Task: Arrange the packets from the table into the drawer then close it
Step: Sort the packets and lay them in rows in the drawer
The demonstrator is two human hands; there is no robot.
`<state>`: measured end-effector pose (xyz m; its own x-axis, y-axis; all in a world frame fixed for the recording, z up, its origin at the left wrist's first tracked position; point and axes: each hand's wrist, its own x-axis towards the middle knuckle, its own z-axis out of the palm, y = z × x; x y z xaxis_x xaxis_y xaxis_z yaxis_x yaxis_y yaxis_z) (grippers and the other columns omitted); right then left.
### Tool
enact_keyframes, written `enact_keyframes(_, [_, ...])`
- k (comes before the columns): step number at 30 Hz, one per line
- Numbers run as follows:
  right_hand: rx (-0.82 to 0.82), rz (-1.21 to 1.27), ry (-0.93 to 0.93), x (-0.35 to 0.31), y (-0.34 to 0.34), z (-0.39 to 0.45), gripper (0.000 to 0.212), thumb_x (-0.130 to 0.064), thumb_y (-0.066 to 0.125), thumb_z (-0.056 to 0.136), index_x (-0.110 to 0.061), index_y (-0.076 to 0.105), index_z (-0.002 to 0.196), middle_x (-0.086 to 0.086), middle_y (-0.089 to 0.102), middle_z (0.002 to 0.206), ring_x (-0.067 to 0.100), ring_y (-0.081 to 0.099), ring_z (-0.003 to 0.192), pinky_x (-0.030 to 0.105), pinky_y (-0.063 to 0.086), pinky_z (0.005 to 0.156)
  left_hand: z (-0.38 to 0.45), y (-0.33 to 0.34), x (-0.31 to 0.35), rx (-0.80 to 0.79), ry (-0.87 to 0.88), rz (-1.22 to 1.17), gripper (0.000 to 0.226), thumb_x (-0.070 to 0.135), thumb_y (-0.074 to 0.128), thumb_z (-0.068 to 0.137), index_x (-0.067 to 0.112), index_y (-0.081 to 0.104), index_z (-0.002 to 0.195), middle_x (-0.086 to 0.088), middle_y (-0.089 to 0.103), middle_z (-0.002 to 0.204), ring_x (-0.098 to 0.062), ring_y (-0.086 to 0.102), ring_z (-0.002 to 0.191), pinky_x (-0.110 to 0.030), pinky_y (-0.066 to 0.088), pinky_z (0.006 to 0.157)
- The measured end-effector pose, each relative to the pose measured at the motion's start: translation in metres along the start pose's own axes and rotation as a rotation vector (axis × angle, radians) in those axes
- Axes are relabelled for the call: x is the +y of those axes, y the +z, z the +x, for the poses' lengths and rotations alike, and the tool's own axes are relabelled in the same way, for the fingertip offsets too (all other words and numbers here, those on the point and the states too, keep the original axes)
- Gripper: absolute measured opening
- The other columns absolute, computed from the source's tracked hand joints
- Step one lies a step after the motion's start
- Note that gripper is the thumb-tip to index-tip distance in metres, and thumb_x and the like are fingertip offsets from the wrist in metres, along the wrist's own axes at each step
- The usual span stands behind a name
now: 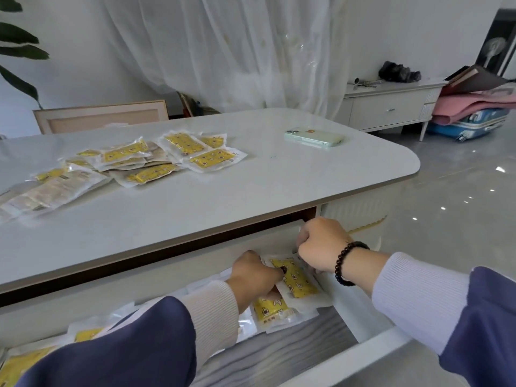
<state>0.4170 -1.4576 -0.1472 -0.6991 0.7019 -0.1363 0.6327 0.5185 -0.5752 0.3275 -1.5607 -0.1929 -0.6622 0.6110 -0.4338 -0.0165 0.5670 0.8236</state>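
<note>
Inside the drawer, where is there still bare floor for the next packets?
Bare drawer floor shows near the front right, between the yellow packets and the front panel. The back right corner is crowded: both hands, left hand and right hand, work there. The left end already holds packets.

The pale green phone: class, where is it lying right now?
In the head view, the pale green phone lies flat on the white tabletop, toward its far right corner, apart and to the right of the heap of yellow-printed clear packets.

From my remote seat: sheer white curtain (251, 51) at twelve o'clock, low white cabinet (391, 107) at two, glossy grey floor (460, 177) at three, plant leaves (19, 46) at ten.
</note>
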Motion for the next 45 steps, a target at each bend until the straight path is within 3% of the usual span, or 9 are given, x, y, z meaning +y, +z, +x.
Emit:
enact_keyframes(3, [0.028, 0.048, -0.001, 0.001, 0.001, 0.003, 0.039, 0.004, 0.043, 0.073, 0.010, 0.063, 0.106, 0.025, 0.064, 0.111, 0.041, 0.066, 0.087, 0.034, 0.054, 0.060, 0.003, 0.001, 0.002, 0.043, 0.029, 0.110, 0.017, 0.018, 0.070, 0.081, 0.006, 0.059, 0.081, -0.002, 0.067, 0.053, -0.011, 0.065, 0.045, -0.022, 0.056, 0.051])
enact_keyframes(7, [0.019, 0.074, 0.004, 0.004, 0.004, 0.005, 0.040, 0.005, 0.042, 0.073, 0.013, 0.061, 0.107, 0.029, 0.065, 0.104, 0.042, 0.068, 0.079, 0.027, 0.037, 0.058, -0.001, -0.002, 0.002, 0.086, 0.116, 0.348, 0.024, 0.030, 0.067, 0.081, 0.015, 0.051, 0.071, 0.004, 0.057, 0.062, -0.003, 0.053, 0.048, -0.010, 0.033, 0.032])
enact_keyframes(14, [0.045, -0.006, -0.036, 0.001, 0.002, 0.001, 0.035, 0.002, 0.044, 0.078, 0.009, 0.064, 0.106, 0.025, 0.066, 0.106, 0.030, 0.065, 0.071, 0.050, 0.057, 0.075, -0.013, -0.024, 0.007, 0.077, 0.159, 0.332, 0.029, 0.032, 0.058, 0.087, 0.015, 0.057, 0.065, -0.001, 0.068, 0.060, -0.005, 0.062, 0.043, -0.015, 0.049, 0.048])
enact_keyframes(20, [0.007, 0.054, -0.293, -0.014, 0.001, -0.012, 0.025, -0.005, 0.047, 0.088, -0.022, 0.066, 0.090, -0.001, 0.070, 0.091, 0.009, 0.064, 0.067, 0.015, 0.049, 0.057, -0.050, -0.066, 0.014, 0.076, 0.233, 0.326, 0.015, 0.022, 0.054, 0.091, 0.014, 0.061, 0.080, -0.002, 0.074, 0.074, -0.013, 0.069, 0.063, -0.020, 0.051, 0.054])
enact_keyframes(24, [-0.044, 0.127, -0.505, -0.034, -0.005, -0.036, 0.032, -0.005, 0.050, 0.091, -0.033, 0.063, 0.088, -0.008, 0.069, 0.087, 0.000, 0.064, 0.061, 0.011, 0.048, 0.057, -0.088, -0.103, 0.015, 0.059, 0.347, 0.445, 0.007, 0.022, 0.058, 0.091, 0.018, 0.063, 0.090, 0.003, 0.074, 0.072, -0.005, 0.068, 0.060, -0.023, 0.058, 0.065])
enact_keyframes(30, [0.078, 0.366, -0.652, -0.085, -0.020, -0.054, 0.026, 0.003, 0.055, 0.087, -0.019, 0.070, 0.085, -0.009, 0.072, 0.078, 0.013, 0.068, 0.056, 0.024, 0.056, 0.059, -0.115, -0.185, 0.011, 0.388, 0.536, 0.389, 0.013, 0.013, 0.060, 0.086, 0.022, 0.066, 0.079, 0.005, 0.071, 0.066, -0.011, 0.068, 0.064, -0.024, 0.055, 0.066])
enact_keyframes(34, [0.142, 0.410, -0.662, -0.126, -0.018, -0.029, 0.025, 0.002, 0.054, 0.085, -0.018, 0.068, 0.081, -0.002, 0.071, 0.076, 0.015, 0.067, 0.054, 0.018, 0.050, 0.054, -0.080, -0.256, -0.016, 0.795, 0.592, 0.526, 0.017, 0.014, 0.067, 0.082, 0.021, 0.065, 0.098, 0.002, 0.064, 0.103, -0.017, 0.060, 0.101, -0.024, 0.047, 0.085])
enact_keyframes(39, [0.196, 0.317, -0.587, -0.167, 0.015, 0.034, 0.019, -0.003, 0.058, 0.083, -0.022, 0.063, 0.083, -0.005, 0.065, 0.082, 0.020, 0.065, 0.073, 0.008, 0.044, 0.058, -0.038, -0.316, -0.035, 0.891, 0.238, 0.550, 0.079, 0.049, 0.069, 0.076, 0.019, 0.036, 0.141, -0.006, 0.031, 0.149, -0.027, 0.023, 0.141, -0.043, 0.023, 0.116])
enact_keyframes(45, [0.272, 0.096, -0.623, -0.216, 0.063, 0.076, 0.027, -0.021, 0.058, 0.086, -0.016, 0.059, 0.112, 0.001, 0.057, 0.118, 0.018, 0.050, 0.115, 0.026, 0.041, 0.095, -0.002, -0.331, -0.032, 0.781, 0.275, 0.846, 0.067, 0.061, 0.045, 0.084, 0.026, 0.040, 0.141, 0.000, 0.049, 0.142, -0.024, 0.041, 0.134, -0.040, 0.034, 0.109])
